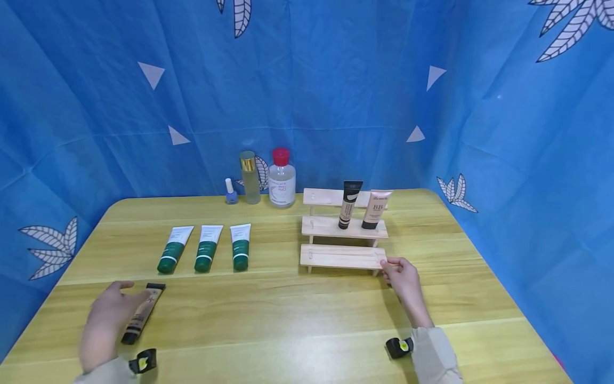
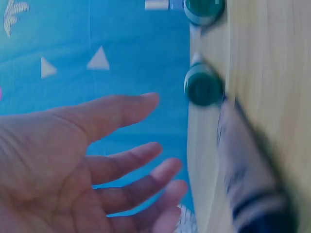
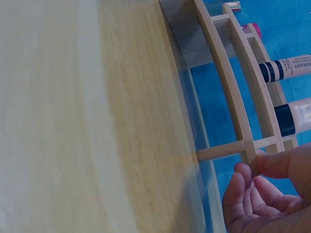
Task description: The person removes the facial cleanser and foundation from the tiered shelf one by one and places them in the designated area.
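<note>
I see the left hand [image 1: 109,309] with its fingers spread apart and not closed round anything; it is over the beige tube [image 1: 140,317], which lies on the table with its dark cap toward the person. The right hand [image 1: 402,276] pinches the right front corner of the wooden rack [image 1: 342,257] between thumb and fingers.

I judge the tube to be light and soft in the body, perhaps a little slippery, and not fragile. I would take it across the middle, gently, because a hard squeeze could bend it; the cap looks stiffer. The rack seems light and rigid, so it may slide easily.

On its middle step stand a black-topped tube [image 1: 349,205] and a pink tube [image 1: 376,210]. The table [image 1: 268,330] is of smooth, shiny wood grain; behind it hangs a blue curtain [image 1: 312,90].
</note>
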Action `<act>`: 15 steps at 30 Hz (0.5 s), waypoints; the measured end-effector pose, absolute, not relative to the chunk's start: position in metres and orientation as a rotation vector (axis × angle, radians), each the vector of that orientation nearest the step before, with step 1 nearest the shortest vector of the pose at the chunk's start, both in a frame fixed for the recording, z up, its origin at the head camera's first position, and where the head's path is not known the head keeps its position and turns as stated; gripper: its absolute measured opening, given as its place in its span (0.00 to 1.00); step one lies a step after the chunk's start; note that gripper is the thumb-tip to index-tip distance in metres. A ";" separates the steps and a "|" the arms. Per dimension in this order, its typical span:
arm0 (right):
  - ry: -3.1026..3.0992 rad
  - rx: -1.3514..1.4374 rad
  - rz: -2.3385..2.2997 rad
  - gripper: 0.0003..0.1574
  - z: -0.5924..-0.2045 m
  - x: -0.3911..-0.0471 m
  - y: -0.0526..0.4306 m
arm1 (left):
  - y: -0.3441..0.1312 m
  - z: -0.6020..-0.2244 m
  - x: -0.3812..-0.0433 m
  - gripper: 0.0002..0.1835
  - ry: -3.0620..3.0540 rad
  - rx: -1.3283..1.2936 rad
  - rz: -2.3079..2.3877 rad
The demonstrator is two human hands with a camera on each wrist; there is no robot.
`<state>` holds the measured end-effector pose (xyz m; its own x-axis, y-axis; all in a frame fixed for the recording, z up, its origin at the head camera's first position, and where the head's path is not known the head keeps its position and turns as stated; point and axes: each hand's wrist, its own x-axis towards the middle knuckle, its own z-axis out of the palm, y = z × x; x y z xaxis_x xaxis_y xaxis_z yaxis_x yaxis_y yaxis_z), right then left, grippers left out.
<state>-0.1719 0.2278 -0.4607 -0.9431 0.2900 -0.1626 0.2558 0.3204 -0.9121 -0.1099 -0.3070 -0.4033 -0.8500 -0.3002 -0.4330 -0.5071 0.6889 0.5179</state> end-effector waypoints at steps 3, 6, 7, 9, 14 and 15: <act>-2.520 -0.522 1.741 0.21 -0.461 -0.172 0.228 | -0.289 -0.401 -0.116 0.38 2.722 -0.568 0.976; -2.519 -0.516 1.740 0.21 -0.461 -0.172 0.228 | -0.271 -0.402 -0.121 0.33 2.817 -0.502 1.020; -2.519 -0.513 1.740 0.21 -0.462 -0.172 0.228 | -0.265 -0.402 -0.123 0.32 2.832 -0.483 1.039; -2.522 -0.512 1.738 0.21 -0.462 -0.171 0.228 | -0.253 -0.403 -0.127 0.30 2.858 -0.440 1.059; -2.520 -0.513 1.741 0.21 -0.461 -0.171 0.228 | -0.224 -0.403 -0.138 0.27 2.901 -0.333 1.076; -2.521 -0.513 1.740 0.21 -0.461 -0.171 0.228 | -0.218 -0.403 -0.140 0.26 2.908 -0.310 1.085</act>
<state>-0.1713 0.2284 -0.4609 -0.9449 0.2877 -0.1560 0.2479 0.3181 -0.9151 -0.1399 -0.2179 -0.4030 -0.9800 -0.1772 -0.0900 -0.1929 0.7385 0.6461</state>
